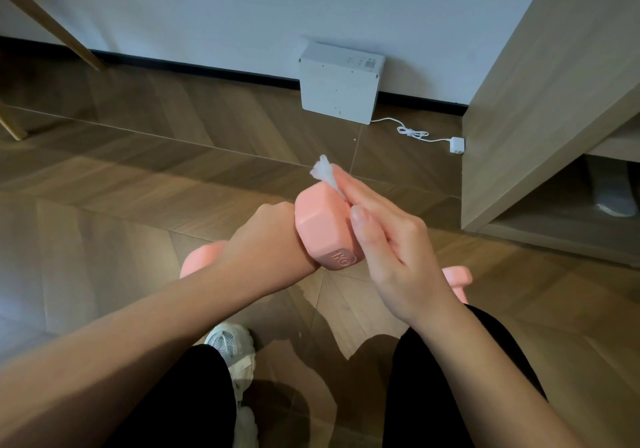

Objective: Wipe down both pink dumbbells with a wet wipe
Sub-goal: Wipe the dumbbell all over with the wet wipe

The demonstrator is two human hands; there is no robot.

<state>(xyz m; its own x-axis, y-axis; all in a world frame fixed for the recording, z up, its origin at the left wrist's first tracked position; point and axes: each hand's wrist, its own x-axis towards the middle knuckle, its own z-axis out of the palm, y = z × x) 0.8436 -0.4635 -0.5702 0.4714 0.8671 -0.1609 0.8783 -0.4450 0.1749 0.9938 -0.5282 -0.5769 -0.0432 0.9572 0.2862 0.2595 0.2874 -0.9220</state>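
My left hand (pixel 266 240) grips the handle of a pink dumbbell (pixel 322 226) and holds it up in the air; its near head shows a "1KG" mark, and its other head peeks out left of my wrist. My right hand (pixel 384 240) lies with straight fingers against the far side of that upper head, pressing a white wet wipe (pixel 323 170) onto it; a tuft of the wipe sticks out past my fingertips. The second pink dumbbell (pixel 459 279) lies on the floor behind my right wrist, mostly hidden.
A white box device (pixel 339 82) leans on the wall ahead, its cable and plug (pixel 456 144) trailing right. A wooden cabinet (pixel 554 118) stands at the right. Wooden furniture legs (pixel 52 22) are at the far left. My white shoe (pixel 232 347) and black trousers are below.
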